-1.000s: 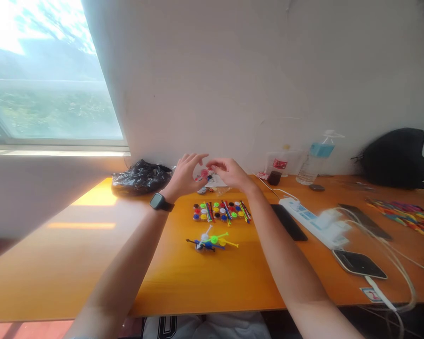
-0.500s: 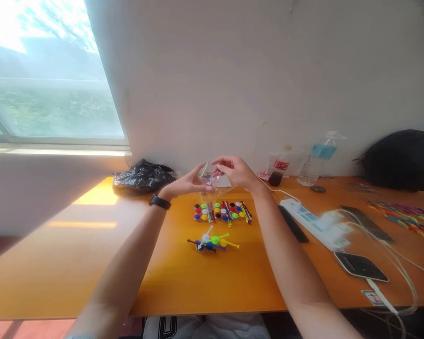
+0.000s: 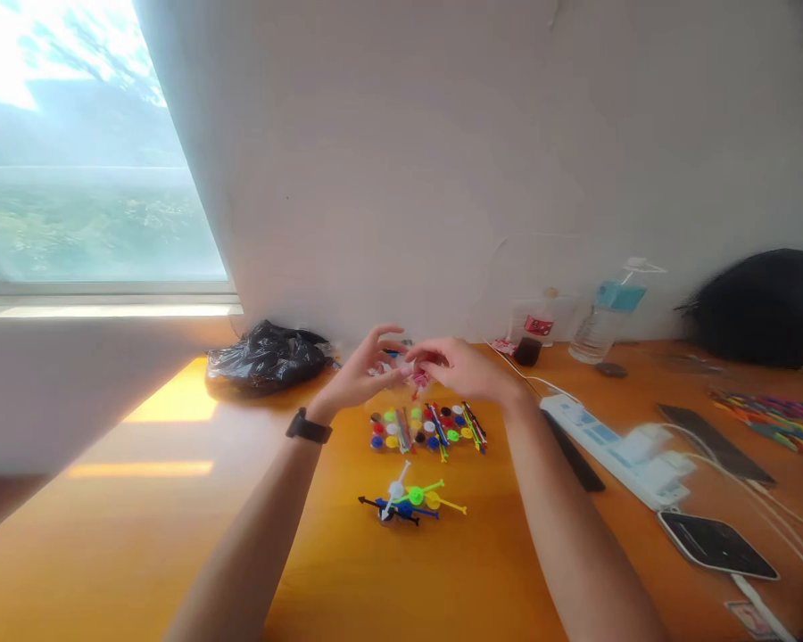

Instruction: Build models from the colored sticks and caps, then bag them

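My left hand (image 3: 365,370), with a black band at the wrist, is raised over the table with fingers and thumb apart. Its thumb tip comes close to a small red arrow-shaped plastic piece (image 3: 416,390), which my right hand (image 3: 459,367) pinches from the other side. Clear plastic shows faintly behind the fingers, partly hidden. Below the hands lie rows of coloured round pieces (image 3: 376,441) and bundled sticks (image 3: 474,423). Nearer to me sits a loose pile of arrow spinners (image 3: 416,496) in white, green, yellow, blue and black.
A black plastic bag (image 3: 264,357) lies at the back left. To the right are a white power strip (image 3: 608,446) with cables, a phone (image 3: 719,542), a dark flat strip (image 3: 713,441), bottles (image 3: 590,334), a black bag (image 3: 759,308) and colourful strands (image 3: 773,419).
The clear plastic bag stretched between my hands is now mostly out of sight. My left fingers have spread, and the red piece shows lower, below my right fingers. The view has tilted up slightly.
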